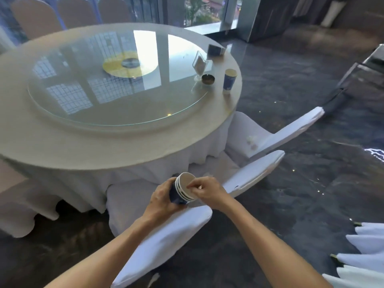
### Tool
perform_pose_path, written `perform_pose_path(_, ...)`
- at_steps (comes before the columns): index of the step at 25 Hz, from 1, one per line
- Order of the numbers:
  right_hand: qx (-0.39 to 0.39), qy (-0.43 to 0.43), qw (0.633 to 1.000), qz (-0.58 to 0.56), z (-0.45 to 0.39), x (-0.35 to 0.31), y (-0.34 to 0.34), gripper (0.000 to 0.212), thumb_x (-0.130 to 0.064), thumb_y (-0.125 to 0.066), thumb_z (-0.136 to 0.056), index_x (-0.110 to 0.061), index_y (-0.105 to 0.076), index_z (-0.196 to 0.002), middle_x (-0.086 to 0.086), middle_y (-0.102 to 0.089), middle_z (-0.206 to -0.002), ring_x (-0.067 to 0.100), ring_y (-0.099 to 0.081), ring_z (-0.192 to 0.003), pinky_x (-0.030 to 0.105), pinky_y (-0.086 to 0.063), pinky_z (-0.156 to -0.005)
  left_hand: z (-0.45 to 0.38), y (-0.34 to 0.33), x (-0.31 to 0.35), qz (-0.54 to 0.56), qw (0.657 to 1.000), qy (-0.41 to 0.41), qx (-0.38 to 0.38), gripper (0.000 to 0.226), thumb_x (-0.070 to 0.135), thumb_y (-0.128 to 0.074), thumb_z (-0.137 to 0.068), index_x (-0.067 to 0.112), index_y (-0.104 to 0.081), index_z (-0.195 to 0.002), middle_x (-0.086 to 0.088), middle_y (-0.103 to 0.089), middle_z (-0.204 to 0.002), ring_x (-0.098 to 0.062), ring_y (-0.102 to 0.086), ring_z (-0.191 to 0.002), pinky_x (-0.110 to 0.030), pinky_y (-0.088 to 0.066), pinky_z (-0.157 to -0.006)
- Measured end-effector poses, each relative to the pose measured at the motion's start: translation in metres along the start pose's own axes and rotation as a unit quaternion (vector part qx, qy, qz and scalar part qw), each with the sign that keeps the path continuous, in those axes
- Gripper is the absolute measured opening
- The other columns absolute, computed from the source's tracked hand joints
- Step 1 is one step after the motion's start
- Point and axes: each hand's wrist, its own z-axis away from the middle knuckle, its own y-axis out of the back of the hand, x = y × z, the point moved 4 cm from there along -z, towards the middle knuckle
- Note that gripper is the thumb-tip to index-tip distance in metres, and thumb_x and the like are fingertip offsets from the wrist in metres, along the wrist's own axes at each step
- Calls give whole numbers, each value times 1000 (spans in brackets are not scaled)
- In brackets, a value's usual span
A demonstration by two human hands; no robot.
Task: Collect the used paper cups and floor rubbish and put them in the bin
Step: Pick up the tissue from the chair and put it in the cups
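My left hand (pixel 161 197) grips a nested stack of blue and white paper cups (pixel 184 189), tilted with the open mouth facing up and right. My right hand (pixel 204 192) pinches a small white scrap at the rim of the top cup. One more blue paper cup (pixel 229 81) stands upright near the right edge of the round table (pixel 116 142). Small crumpled white bits (pixel 251 140) lie on a chair seat to the right of the table. A pale scrap (pixel 153 279) lies on the dark floor near the bottom.
A glass turntable (pixel 87 113) covers the table's middle, with an ashtray (pixel 208 79), a clear sign holder (pixel 200 64) and a dark box (pixel 215 50) near the cup. White-covered chairs (pixel 166 238) stand below my hands and to the right. Glossy dark floor (pixel 301 183) stretches right.
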Motion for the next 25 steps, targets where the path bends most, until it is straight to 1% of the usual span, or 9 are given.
perform_pose_path(2, -21, 28, 999, 18, -11, 0, 14, 21, -20, -65, -92, -19, -81, -106, -2, -79, -108, 7, -65, -94, 25, -50, -89, -12, -6, 7, 8, 1000, 17, 18, 85, 43, -86, -60, 27, -58, -138, 8, -69, -128, -15, -66, -117, -42, -55, -100)
perform_pose_path(4, -58, 38, 996, 48, -25, -2, 27, 23, -16, -61, -92, -18, -81, -104, -1, -77, -105, 13, -66, -96, 28, -51, -89, -34, -13, 7, 15, 998, 42, 32, 81, 41, -84, -58, 28, -57, -134, 7, -69, -123, -17, -67, -113, -45, -57, -96)
perform_pose_path(7, -99, 34, 990, 90, -49, 5, 40, 33, -9, -52, -87, -21, -80, -101, -6, -65, -89, 19, -63, -92, 32, -50, -88, -72, -31, 0, 24, 995, 75, 60, 78, 38, -78, -52, 27, -54, -125, 2, -64, -117, -24, -66, -109, -47, -57, -90)
perform_pose_path(12, -89, 17, 994, 63, -96, 42, 69, 37, -8, -53, -82, -25, -81, -98, -18, -64, -72, -5, -57, -62, 17, -42, -68, -120, -58, -2, 19, 992, 107, 60, 79, 45, -74, -50, 14, -60, -121, -6, -61, -114, -30, -62, -109, -45, -54, -92)
perform_pose_path(15, -52, 29, 998, 13, -144, 56, 97, 28, -5, -60, -85, -17, -82, -98, -9, -76, -88, -12, -63, -69, 15, -49, -73, -156, -65, -12, 24, 987, 140, 74, 79, 43, -77, -52, 16, -62, -125, -4, -66, -117, -29, -65, -112, -46, -54, -95)
perform_pose_path(17, -19, 33, 999, 9, -159, 64, 108, 24, -7, -62, -87, -14, -81, -101, -8, -76, -92, -15, -63, -74, 7, -46, -74, -161, -66, -16, 29, 983, 158, 86, 78, 42, -80, -53, 18, -62, -125, -4, -67, -118, -29, -66, -112, -46, -56, -94)
perform_pose_path(19, -22, 29, 999, 34, -188, 84, 115, 26, -13, -66, -90, -15, -77, -113, -5, -74, -110, -5, -65, -95, 9, -42, -84, -176, -74, -23, 45, 977, 188, 96, 77, 38, -81, -55, 19, -61, -126, -5, -65, -119, -28, -64, -114, -45, -55, -97)
perform_pose_path(22, -120, 27, 985, 120, -237, 123, 113, 49, -25, -70, -90, -17, -62, -138, 2, -60, -141, 19, -55, -130, 23, -41, -104, -193, -87, -27, 54, 966, 216, 135, 83, 42, -79, -54, 19, -59, -131, -4, -64, -122, -28, -62, -118, -43, -53, -99)
perform_pose_path(25, -216, 38, 958, 187, -278, 160, 102, 69, -30, -73, -88, -19, -47, -151, 7, -46, -153, 28, -43, -139, 38, -40, -113, -200, -106, -23, 78, 942, 268, 188, 84, 30, -87, -61, 23, -53, -138, 2, -64, -130, -20, -62, -120, -34, -51, -94)
